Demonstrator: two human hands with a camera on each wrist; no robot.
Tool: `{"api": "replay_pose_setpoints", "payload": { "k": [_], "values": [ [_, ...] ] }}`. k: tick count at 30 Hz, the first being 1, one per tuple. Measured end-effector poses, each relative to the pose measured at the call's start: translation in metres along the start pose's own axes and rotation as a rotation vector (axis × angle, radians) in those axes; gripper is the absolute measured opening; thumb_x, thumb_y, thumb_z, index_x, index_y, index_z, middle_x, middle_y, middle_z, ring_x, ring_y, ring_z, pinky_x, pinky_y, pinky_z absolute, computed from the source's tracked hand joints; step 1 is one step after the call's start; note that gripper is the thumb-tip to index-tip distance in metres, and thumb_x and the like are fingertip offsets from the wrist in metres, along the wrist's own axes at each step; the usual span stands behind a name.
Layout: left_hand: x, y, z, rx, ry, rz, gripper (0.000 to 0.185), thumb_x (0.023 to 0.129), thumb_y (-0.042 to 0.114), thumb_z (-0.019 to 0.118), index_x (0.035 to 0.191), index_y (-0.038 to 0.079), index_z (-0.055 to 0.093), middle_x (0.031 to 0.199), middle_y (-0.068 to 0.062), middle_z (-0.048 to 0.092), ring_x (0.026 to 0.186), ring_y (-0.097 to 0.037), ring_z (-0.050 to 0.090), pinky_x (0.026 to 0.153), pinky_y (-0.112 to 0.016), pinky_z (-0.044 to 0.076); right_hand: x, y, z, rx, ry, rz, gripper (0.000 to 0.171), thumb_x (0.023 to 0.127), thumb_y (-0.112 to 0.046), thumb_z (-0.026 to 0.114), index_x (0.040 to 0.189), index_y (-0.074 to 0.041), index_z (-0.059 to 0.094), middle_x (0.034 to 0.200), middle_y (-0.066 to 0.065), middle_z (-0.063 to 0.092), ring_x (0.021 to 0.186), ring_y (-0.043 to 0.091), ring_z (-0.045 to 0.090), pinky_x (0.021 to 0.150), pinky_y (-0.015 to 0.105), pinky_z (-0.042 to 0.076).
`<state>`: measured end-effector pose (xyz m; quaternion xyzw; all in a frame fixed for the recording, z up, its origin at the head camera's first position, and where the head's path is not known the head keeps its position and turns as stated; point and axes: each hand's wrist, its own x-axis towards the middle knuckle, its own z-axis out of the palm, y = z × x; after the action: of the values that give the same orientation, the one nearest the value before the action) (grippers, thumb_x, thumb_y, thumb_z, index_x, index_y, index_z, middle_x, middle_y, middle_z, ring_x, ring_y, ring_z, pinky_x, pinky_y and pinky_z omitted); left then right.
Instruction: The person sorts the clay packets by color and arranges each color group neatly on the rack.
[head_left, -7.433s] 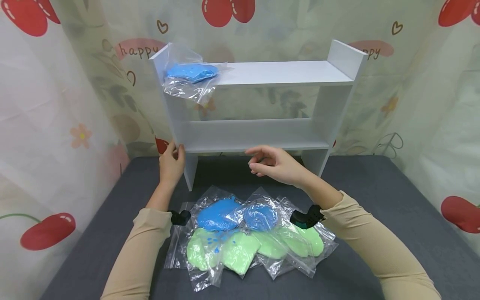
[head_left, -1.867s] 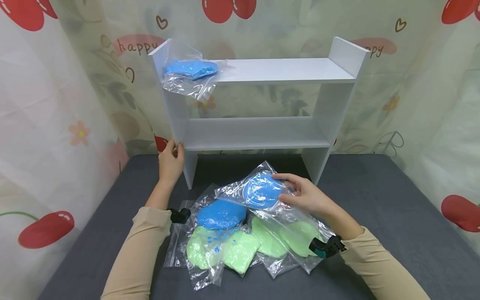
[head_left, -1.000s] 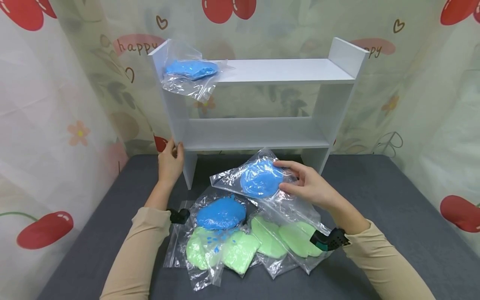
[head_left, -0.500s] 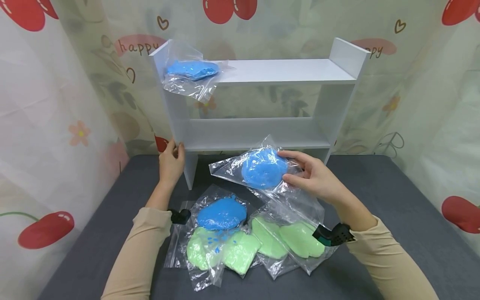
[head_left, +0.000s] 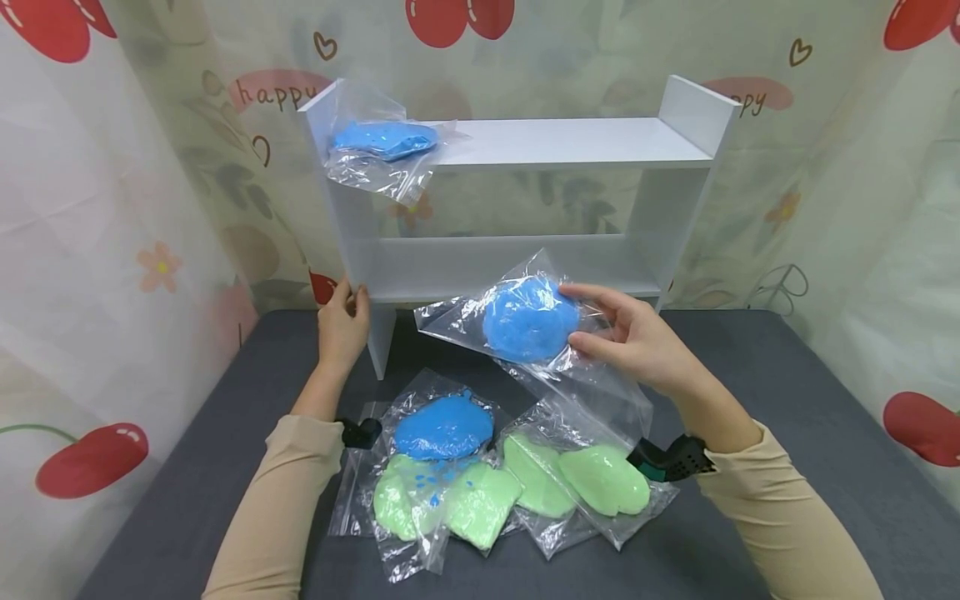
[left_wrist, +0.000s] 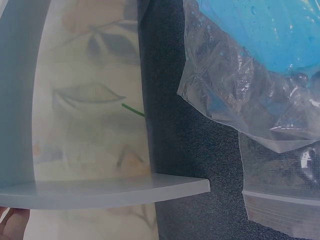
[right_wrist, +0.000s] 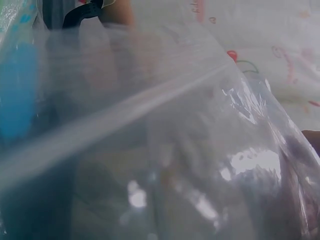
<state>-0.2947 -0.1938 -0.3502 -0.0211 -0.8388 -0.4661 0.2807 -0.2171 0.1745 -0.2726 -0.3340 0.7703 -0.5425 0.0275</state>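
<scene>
My right hand (head_left: 637, 337) pinches a clear zip bag holding a round blue clay-like lump (head_left: 528, 321), raised in front of the white shelf's lower board. Thumb and fingers are at the bag's right side, and its loose plastic hangs down. In the right wrist view the clear bag (right_wrist: 175, 150) fills most of the picture, blurred. My left hand (head_left: 342, 329) grips the left side panel of the white shelf (head_left: 555, 142); its fingers (left_wrist: 15, 222) show at the panel in the left wrist view.
Another bag with a blue lump (head_left: 386, 140) lies on the top board's left end, its plastic overhanging the front. On the dark table (head_left: 720, 375) are a bag with a blue lump (head_left: 442, 427) and several bags with green lumps (head_left: 603, 479). A patterned curtain (head_left: 825, 208) surrounds the table.
My right hand has come down to the pile, taken hold of the blue-lump bag and lifted it up toward the shelf. The left hand has stayed on the side panel.
</scene>
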Motion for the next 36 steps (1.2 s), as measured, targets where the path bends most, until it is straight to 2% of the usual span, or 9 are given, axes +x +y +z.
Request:
{"api": "replay_pose_setpoints", "payload": {
  "k": [7, 12, 14, 18, 20, 23, 26, 36],
  "values": [
    [0.0, 0.0, 0.001, -0.001, 0.005, 0.011, 0.039, 0.099, 0.023, 0.042, 0.133, 0.007, 0.049, 0.128, -0.019, 0.058, 0.109, -0.037, 0.061, 0.078, -0.053, 0.052, 0.002, -0.007, -0.002, -0.004, 0.006, -0.011, 0.056, 0.089, -0.001, 0.059, 0.14, 0.0, 0.036, 0.136, 0.0, 0.043, 0.073, 0.008, 0.067, 0.07, 0.023, 0.056],
    [0.0, 0.0, 0.0, -0.003, 0.001, 0.004, 0.039, 0.099, 0.023, 0.042, 0.133, 0.007, 0.049, 0.129, -0.019, 0.057, 0.11, -0.037, 0.061, 0.08, -0.053, 0.052, 0.004, -0.012, -0.004, -0.037, 0.031, -0.048, 0.055, 0.088, 0.0, 0.059, 0.139, 0.0, 0.037, 0.118, -0.004, 0.053, 0.071, 0.008, 0.067, 0.069, 0.023, 0.056],
    [0.0, 0.001, 0.0, -0.001, -0.001, 0.001, 0.039, 0.099, 0.023, 0.042, 0.133, 0.007, 0.049, 0.128, -0.019, 0.058, 0.11, -0.037, 0.061, 0.08, -0.053, 0.052, 0.006, -0.014, -0.004, -0.042, 0.049, -0.065, 0.055, 0.088, 0.001, 0.06, 0.139, 0.001, 0.038, 0.12, -0.002, 0.053, 0.071, 0.008, 0.067, 0.069, 0.023, 0.056],
    [0.0, 0.001, 0.0, 0.005, 0.0, 0.0, 0.039, 0.099, 0.024, 0.041, 0.134, 0.008, 0.049, 0.128, -0.018, 0.058, 0.109, -0.037, 0.062, 0.079, -0.052, 0.052, 0.008, -0.017, -0.006, -0.018, 0.084, -0.074, 0.056, 0.088, 0.0, 0.06, 0.139, -0.001, 0.038, 0.14, 0.006, 0.042, 0.077, 0.005, 0.067, 0.071, 0.022, 0.056],
    [0.0, 0.001, 0.0, 0.005, 0.0, 0.002, 0.039, 0.099, 0.023, 0.041, 0.134, 0.008, 0.048, 0.128, -0.019, 0.058, 0.11, -0.037, 0.061, 0.078, -0.053, 0.052, 0.009, -0.018, -0.007, 0.003, 0.099, -0.061, 0.056, 0.088, -0.001, 0.06, 0.139, -0.003, 0.038, 0.143, 0.01, 0.039, 0.08, 0.004, 0.067, 0.071, 0.021, 0.056],
    [-0.001, 0.001, 0.0, 0.005, 0.0, 0.006, 0.039, 0.099, 0.023, 0.041, 0.134, 0.007, 0.048, 0.128, -0.019, 0.057, 0.11, -0.037, 0.061, 0.078, -0.053, 0.052, 0.01, -0.019, -0.008, 0.041, 0.125, -0.035, 0.057, 0.087, -0.002, 0.061, 0.14, -0.006, 0.039, 0.138, 0.013, 0.041, 0.084, 0.004, 0.067, 0.071, 0.022, 0.056],
    [-0.001, 0.001, 0.0, 0.005, 0.0, 0.006, 0.039, 0.099, 0.023, 0.041, 0.134, 0.008, 0.049, 0.128, -0.019, 0.058, 0.11, -0.037, 0.061, 0.078, -0.053, 0.052, 0.012, -0.021, -0.009, 0.058, 0.158, -0.028, 0.056, 0.087, -0.002, 0.062, 0.138, -0.008, 0.041, 0.132, 0.01, 0.045, 0.085, 0.006, 0.067, 0.071, 0.022, 0.056],
    [-0.001, 0.002, 0.0, 0.0, 0.001, 0.001, 0.038, 0.099, 0.023, 0.043, 0.133, 0.008, 0.05, 0.128, -0.018, 0.058, 0.111, -0.037, 0.061, 0.08, -0.052, 0.052, 0.017, -0.035, -0.011, 0.099, 0.221, -0.124, 0.054, 0.086, 0.001, 0.062, 0.136, -0.009, 0.045, 0.123, -0.001, 0.051, 0.083, 0.006, 0.068, 0.071, 0.019, 0.055]
  ]
}}
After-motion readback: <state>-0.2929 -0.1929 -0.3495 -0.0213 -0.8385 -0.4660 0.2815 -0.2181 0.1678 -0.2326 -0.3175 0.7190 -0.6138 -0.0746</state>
